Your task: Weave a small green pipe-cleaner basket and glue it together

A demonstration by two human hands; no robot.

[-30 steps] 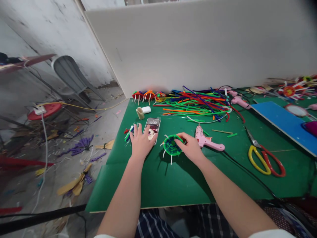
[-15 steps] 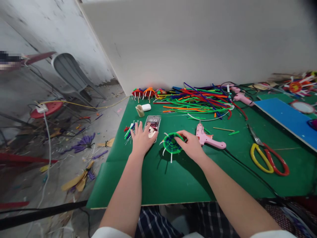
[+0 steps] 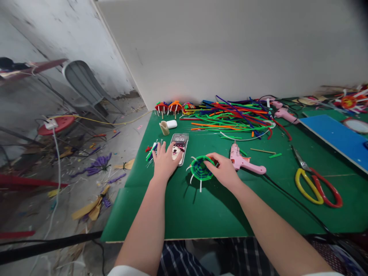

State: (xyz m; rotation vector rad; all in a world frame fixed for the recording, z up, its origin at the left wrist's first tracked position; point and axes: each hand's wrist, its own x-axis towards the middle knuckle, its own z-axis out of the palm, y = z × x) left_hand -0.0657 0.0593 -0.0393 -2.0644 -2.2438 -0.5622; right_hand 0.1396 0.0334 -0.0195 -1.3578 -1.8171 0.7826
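Observation:
My left hand (image 3: 164, 161) lies flat on the green table (image 3: 207, 211), fingers spread, with a fingertip on the lit screen of a phone (image 3: 180, 143). Beside it, my right hand (image 3: 225, 170) grips the right edge of a small round woven green and blue disc (image 3: 200, 169) with white spokes sticking out. The disc rests on the table between my two hands. Short coloured stick pieces (image 3: 151, 150) lie just left of my left hand.
A pink glue gun (image 3: 244, 162) lies right of the disc, its black cord trailing to the front edge. Yellow and red scissors (image 3: 317, 186) sit further right, by a blue board (image 3: 336, 140). Coloured sticks (image 3: 235, 117) are piled at the back. Chair and clutter are on the floor left.
The camera has shifted slightly. Both hands stay in nearly the same place, the left on the phone and the right on the disc.

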